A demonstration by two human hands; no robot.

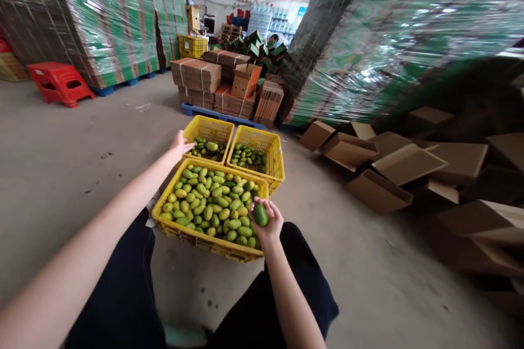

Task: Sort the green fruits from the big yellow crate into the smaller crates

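Observation:
My left hand (180, 145) is stretched out over the left rim of the back left yellow crate (208, 126), open with its fingers apart and nothing in it. Green mangoes (200, 147) lie low in that crate. My right hand (271, 221), palm up, has its fingers curled round a dark green mango (260, 215) at the right edge of the front yellow crate (213, 248). That front crate is nearly full of green and yellowish mangoes (208, 211). A back right crate (277, 159) holds a lower layer of green mangoes (248, 157).
Behind the crates, flattened cartons (200, 77) are stacked on a blue pallet (223, 116). Open cardboard boxes (379, 191) lie heaped on the right. Film-wrapped stacks (114, 16) stand on both sides. A red stool (61, 83) is at the left. My knees flank the front crate.

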